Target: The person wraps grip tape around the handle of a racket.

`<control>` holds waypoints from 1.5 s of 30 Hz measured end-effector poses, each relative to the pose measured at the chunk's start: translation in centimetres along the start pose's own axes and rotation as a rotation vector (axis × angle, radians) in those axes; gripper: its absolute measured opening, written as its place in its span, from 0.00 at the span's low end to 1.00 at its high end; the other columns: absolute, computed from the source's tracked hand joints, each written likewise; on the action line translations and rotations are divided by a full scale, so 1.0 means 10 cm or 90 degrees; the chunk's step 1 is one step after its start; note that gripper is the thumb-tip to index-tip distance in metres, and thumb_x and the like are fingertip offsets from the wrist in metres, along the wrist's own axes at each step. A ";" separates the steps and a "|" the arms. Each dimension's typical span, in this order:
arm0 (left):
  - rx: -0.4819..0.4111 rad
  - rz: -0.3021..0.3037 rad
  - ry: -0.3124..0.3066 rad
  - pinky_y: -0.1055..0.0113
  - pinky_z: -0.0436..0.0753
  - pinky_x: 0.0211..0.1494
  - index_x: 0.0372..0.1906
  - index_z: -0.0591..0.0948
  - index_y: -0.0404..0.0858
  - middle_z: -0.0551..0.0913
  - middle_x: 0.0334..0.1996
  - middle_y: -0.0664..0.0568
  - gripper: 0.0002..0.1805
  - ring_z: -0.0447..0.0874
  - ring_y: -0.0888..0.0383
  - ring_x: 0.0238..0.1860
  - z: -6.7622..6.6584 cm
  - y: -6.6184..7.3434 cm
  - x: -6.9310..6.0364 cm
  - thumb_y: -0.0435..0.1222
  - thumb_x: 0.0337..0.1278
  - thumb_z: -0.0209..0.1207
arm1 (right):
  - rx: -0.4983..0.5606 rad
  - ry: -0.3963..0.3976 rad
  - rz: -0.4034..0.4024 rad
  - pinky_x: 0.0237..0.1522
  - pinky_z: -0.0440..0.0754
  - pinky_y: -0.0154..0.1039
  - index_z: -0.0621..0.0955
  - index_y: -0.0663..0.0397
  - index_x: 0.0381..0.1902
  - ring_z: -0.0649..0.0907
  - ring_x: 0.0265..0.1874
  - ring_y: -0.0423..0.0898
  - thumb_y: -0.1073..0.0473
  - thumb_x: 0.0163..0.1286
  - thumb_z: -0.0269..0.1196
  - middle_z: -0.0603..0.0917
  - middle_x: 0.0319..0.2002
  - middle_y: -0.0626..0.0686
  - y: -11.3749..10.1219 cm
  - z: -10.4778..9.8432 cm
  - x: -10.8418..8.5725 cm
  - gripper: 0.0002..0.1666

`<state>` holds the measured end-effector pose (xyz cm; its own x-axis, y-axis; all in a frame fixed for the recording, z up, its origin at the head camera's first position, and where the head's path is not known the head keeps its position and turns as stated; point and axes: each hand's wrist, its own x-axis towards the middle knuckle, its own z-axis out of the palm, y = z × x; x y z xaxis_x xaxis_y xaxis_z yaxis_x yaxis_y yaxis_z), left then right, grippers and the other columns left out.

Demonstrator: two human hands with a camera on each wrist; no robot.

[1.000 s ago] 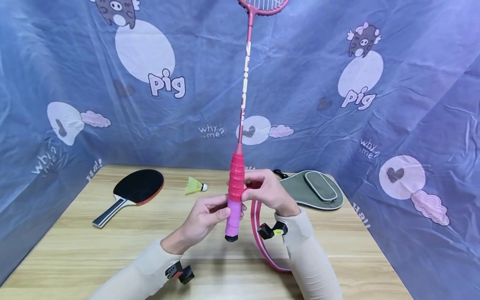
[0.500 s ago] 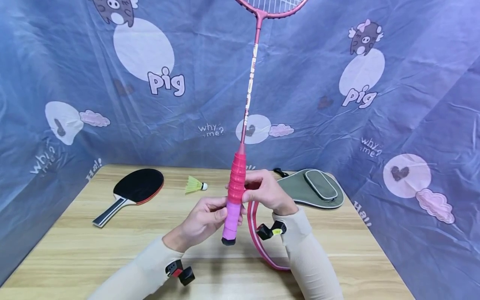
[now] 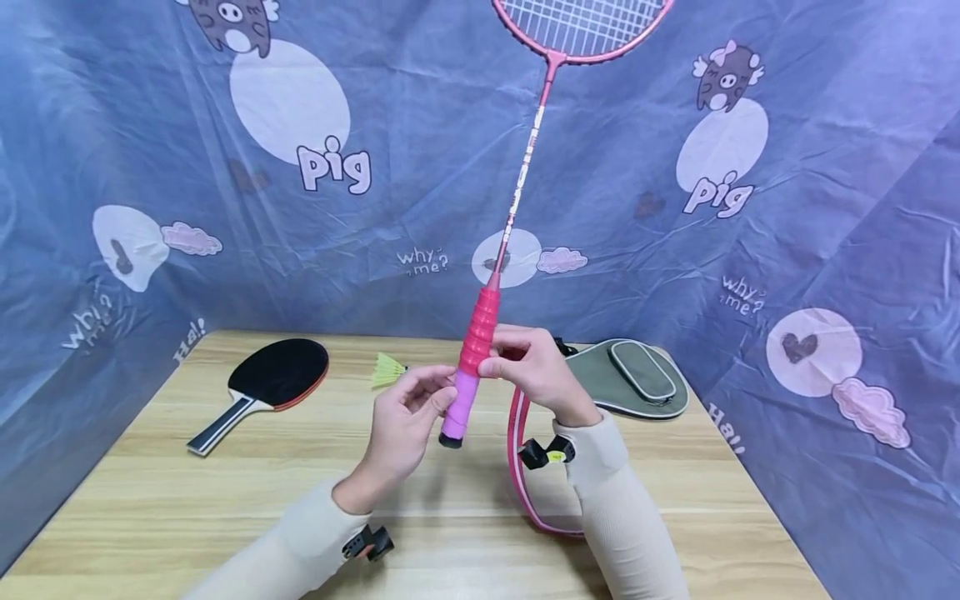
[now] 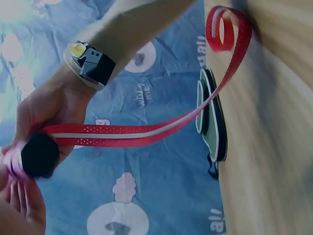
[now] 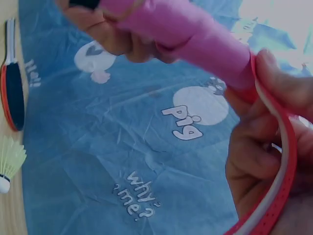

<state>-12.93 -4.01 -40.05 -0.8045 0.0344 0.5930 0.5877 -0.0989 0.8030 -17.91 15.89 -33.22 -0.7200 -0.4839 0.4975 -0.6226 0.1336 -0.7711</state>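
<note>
Badminton racket (image 3: 518,192), central above the surface (image 3: 225,500), looks light and stiff — best held by its handle (image 3: 462,400), where the left grip (image 3: 397,433) pinches; the right grip (image 3: 536,367) pinches supple-looking red tape (image 4: 122,136).

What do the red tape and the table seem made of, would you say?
The red tape looks like soft plastic or rubber, perhaps slightly glossy: it curls loosely and shows hole-like dots. The table seems wood or wood-look laminate, smooth, given its pale streaked grain.
</note>
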 end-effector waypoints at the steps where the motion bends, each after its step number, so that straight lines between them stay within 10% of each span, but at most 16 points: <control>1: 0.025 0.022 0.020 0.76 0.84 0.41 0.50 0.83 0.30 0.84 0.40 0.47 0.13 0.81 0.66 0.38 0.00 -0.01 0.00 0.27 0.62 0.65 | -0.019 0.011 0.007 0.31 0.77 0.28 0.88 0.64 0.42 0.76 0.30 0.39 0.60 0.64 0.72 0.83 0.35 0.45 0.00 0.01 0.01 0.13; 7: 0.215 0.132 0.068 0.72 0.84 0.39 0.53 0.83 0.39 0.82 0.39 0.51 0.24 0.80 0.62 0.34 0.02 -0.05 -0.01 0.34 0.49 0.76 | -0.097 0.080 0.017 0.24 0.67 0.29 0.88 0.59 0.36 0.70 0.24 0.40 0.65 0.61 0.73 0.77 0.28 0.49 -0.04 0.12 0.02 0.06; 13: 0.283 0.102 0.077 0.70 0.82 0.37 0.53 0.78 0.37 0.78 0.38 0.52 0.34 0.78 0.62 0.35 0.05 -0.05 -0.04 0.36 0.37 0.82 | -0.174 0.107 -0.005 0.23 0.66 0.28 0.89 0.53 0.36 0.70 0.23 0.38 0.61 0.59 0.76 0.75 0.24 0.48 -0.08 0.22 0.01 0.08; 27: 0.227 0.122 0.107 0.74 0.86 0.41 0.50 0.83 0.36 0.84 0.36 0.50 0.26 0.85 0.60 0.32 -0.01 -0.06 -0.02 0.31 0.41 0.79 | -0.184 0.091 -0.023 0.23 0.73 0.28 0.89 0.55 0.43 0.75 0.23 0.36 0.60 0.58 0.76 0.83 0.28 0.49 -0.12 0.25 0.02 0.14; 45: 0.029 0.077 0.004 0.70 0.89 0.48 0.55 0.81 0.26 0.85 0.46 0.34 0.22 0.87 0.63 0.42 -0.01 -0.02 -0.02 0.22 0.52 0.69 | -0.063 0.064 0.006 0.25 0.72 0.27 0.87 0.64 0.48 0.74 0.25 0.36 0.68 0.60 0.73 0.78 0.29 0.49 -0.13 0.21 0.01 0.17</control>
<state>-12.92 -4.10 -40.36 -0.7280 0.0185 0.6853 0.6836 -0.0561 0.7277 -16.54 13.90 -33.00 -0.7499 -0.3942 0.5313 -0.6392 0.2248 -0.7355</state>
